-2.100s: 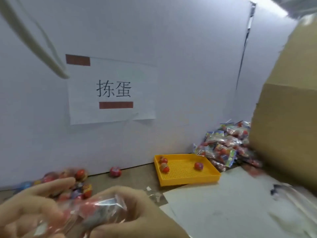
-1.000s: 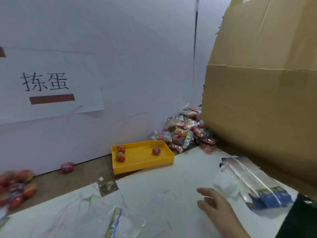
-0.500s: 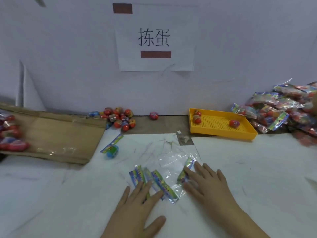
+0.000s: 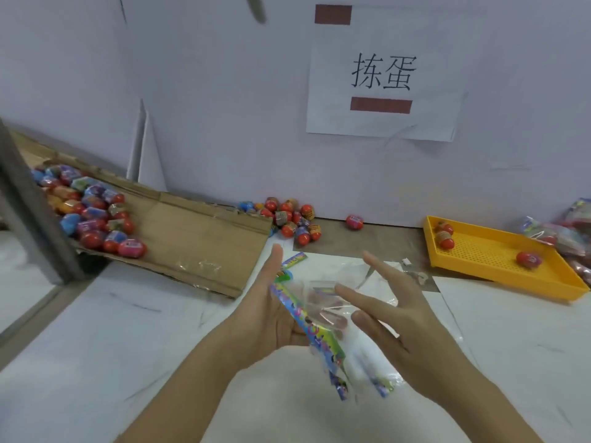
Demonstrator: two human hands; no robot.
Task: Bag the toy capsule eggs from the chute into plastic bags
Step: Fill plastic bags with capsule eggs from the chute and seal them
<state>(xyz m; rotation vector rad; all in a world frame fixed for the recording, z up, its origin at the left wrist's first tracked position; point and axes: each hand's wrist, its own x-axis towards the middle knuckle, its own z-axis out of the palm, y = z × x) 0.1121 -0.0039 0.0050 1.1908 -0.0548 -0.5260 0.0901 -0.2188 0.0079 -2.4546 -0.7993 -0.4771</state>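
Observation:
My left hand [image 4: 267, 302] and my right hand [image 4: 391, 318] are raised above the white table, palms facing each other, fingers straight. A small bundle of clear plastic bags [image 4: 323, 327] with coloured header strips is held between them, lying against my left palm and hanging down. Toy capsule eggs [image 4: 92, 219], red, blue and pink, lie heaped on the cardboard chute [image 4: 198, 238] at the left. More eggs [image 4: 292, 220] are piled at the chute's foot by the wall. A single egg [image 4: 354, 222] lies to their right.
A yellow mesh tray [image 4: 486, 251] at the right holds three eggs. Filled bags [image 4: 559, 233] are stacked at the far right edge. Another bag [image 4: 294, 259] lies on the table behind my left hand. A paper sign [image 4: 383, 75] hangs on the back wall.
Half a second ago both hands lay flat on the bags on the table. They have now lifted the bags and turned palm to palm. The view swung left from the cardboard box and stacked bags.

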